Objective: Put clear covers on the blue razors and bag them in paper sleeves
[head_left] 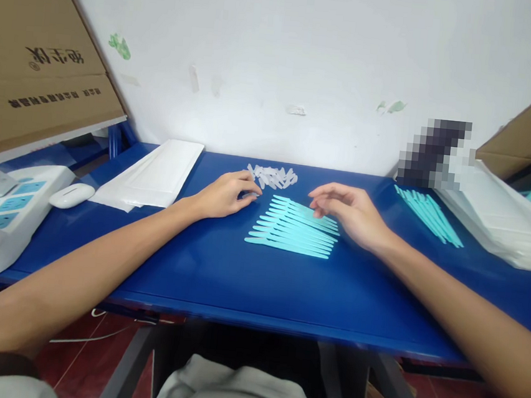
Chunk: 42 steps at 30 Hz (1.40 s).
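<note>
My left hand point(229, 195) rests on the blue table, thumb and index finger apart, with nothing visible between them. Just beyond its fingertips lies a small pile of translucent whitish pieces point(272, 177), shaped like little caps. A row of slim turquoise sticks point(293, 230), resembling eyebrow razors, is fanned side by side in front of me. Over the far right end of this row hovers my right hand point(351, 212), its fingers loosely bent and apart; I see nothing in it. Another bunch of turquoise sticks point(428, 216) lies farther right.
White flat sleeves point(155, 173) lie at the left, near a white rounded case point(72, 195) and a white tray point(34, 211) with blue panels. More white packs point(503, 215) are stacked right. A large cardboard box point(48, 59) leans at left; a wall stands behind.
</note>
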Motion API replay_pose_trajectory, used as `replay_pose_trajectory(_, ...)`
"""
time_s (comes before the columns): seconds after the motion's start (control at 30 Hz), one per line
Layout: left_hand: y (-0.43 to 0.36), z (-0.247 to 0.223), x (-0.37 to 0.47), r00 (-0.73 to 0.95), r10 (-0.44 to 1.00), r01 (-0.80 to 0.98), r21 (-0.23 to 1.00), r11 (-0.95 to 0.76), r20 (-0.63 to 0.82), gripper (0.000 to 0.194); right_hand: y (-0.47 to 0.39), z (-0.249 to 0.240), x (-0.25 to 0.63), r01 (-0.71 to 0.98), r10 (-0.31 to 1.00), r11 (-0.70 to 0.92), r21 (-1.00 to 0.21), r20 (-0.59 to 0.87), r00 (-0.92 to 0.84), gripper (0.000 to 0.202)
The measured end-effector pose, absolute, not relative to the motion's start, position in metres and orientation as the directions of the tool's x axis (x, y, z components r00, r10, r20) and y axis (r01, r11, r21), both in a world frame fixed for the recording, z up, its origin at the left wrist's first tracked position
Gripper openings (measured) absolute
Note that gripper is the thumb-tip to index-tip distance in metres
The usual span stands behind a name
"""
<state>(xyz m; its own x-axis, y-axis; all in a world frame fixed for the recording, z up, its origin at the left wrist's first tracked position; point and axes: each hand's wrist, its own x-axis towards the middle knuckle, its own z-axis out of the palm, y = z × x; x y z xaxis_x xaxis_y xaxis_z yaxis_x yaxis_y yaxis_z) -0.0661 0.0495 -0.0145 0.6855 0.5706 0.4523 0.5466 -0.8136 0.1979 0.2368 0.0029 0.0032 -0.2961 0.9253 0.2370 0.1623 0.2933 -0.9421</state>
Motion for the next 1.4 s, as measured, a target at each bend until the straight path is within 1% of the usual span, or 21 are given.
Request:
replay_pose_trajectory(0.1, 0.05, -0.015, -0.067, 0.678, 0.576, 0.566, 0.176, -0.805, 0.456, 0.027, 0.01, 0.005, 0.246, 0.252, 0.947, 0.305, -0.918, 0.265, -0.182, 0.015)
replay_pose_trajectory(0.2, 0.048, -0.013, -0.068, 0.637, 0.658, 0.667, 0.139, -0.732, 0.402, 0.033, 0.017, 0.005, 0.256, 0.451, 0.956, 0.29, -0.844, 0.272, -0.106, 0.016)
replay_pose_trajectory(0.3, 0.045, -0.009, -0.069, 0.575, 0.744, 0.77, 0.082, -0.632, 0.34, 0.04, 0.018, 0.007, 0.263, 0.675, 0.942, 0.31, -0.67, 0.315, -0.12, 0.019)
replay_pose_trajectory(0.37, 0.045, -0.007, -0.069, 0.565, 0.765, 0.791, 0.059, -0.609, 0.31, 0.04, 0.017, 0.008, 0.264, 0.766, 0.93, 0.33, -0.552, 0.328, -0.164, 0.021)
replay_pose_trajectory(0.4, 0.045, -0.007, -0.069, 0.571, 0.764, 0.789, 0.057, -0.612, 0.301, 0.038, 0.016, 0.009, 0.264, 0.79, 0.927, 0.337, -0.512, 0.325, -0.185, 0.022)
replay_pose_trajectory(0.5, 0.047, -0.009, -0.068, 0.606, 0.738, 0.754, 0.079, -0.652, 0.297, 0.033, 0.013, 0.01, 0.262, 0.809, 0.919, 0.369, -0.459, 0.311, -0.242, 0.025)
replay_pose_trajectory(0.7, 0.047, -0.013, -0.067, 0.656, 0.663, 0.677, 0.107, -0.728, 0.361, 0.026, 0.011, 0.005, 0.259, 0.78, 0.901, 0.434, -0.45, 0.215, -0.378, 0.027)
replay_pose_trajectory(0.8, 0.046, -0.012, -0.066, 0.676, 0.639, 0.65, 0.111, -0.752, 0.366, 0.022, 0.012, 0.003, 0.258, 0.766, 0.874, 0.484, -0.424, 0.203, -0.441, 0.028)
replay_pose_trajectory(0.93, 0.047, -0.012, -0.064, 0.687, 0.633, 0.633, 0.136, -0.762, 0.357, 0.02, 0.015, 0.001, 0.258, 0.762, 0.867, 0.499, -0.414, 0.224, -0.446, 0.027)
replay_pose_trajectory(1.07, 0.048, -0.013, -0.063, 0.678, 0.63, 0.618, 0.169, -0.767, 0.379, 0.021, 0.017, 0.001, 0.261, 0.795, 0.887, 0.461, -0.394, 0.233, -0.399, 0.026)
replay_pose_trajectory(1.13, 0.049, -0.014, -0.063, 0.653, 0.646, 0.616, 0.219, -0.757, 0.396, 0.021, 0.017, 0.001, 0.262, 0.807, 0.896, 0.442, -0.391, 0.24, -0.374, 0.025)
replay_pose_trajectory(1.3, 0.056, -0.02, -0.066, 0.524, 0.751, 0.595, 0.459, -0.66, 0.401, 0.021, 0.015, 0.003, 0.262, 0.807, 0.899, 0.433, -0.402, 0.251, -0.358, 0.025)
replay_pose_trajectory(1.4, 0.06, -0.021, -0.068, 0.515, 0.773, 0.592, 0.498, -0.633, 0.37, 0.02, 0.015, 0.005, 0.264, 0.814, 0.883, 0.464, -0.35, 0.252, -0.395, 0.027)
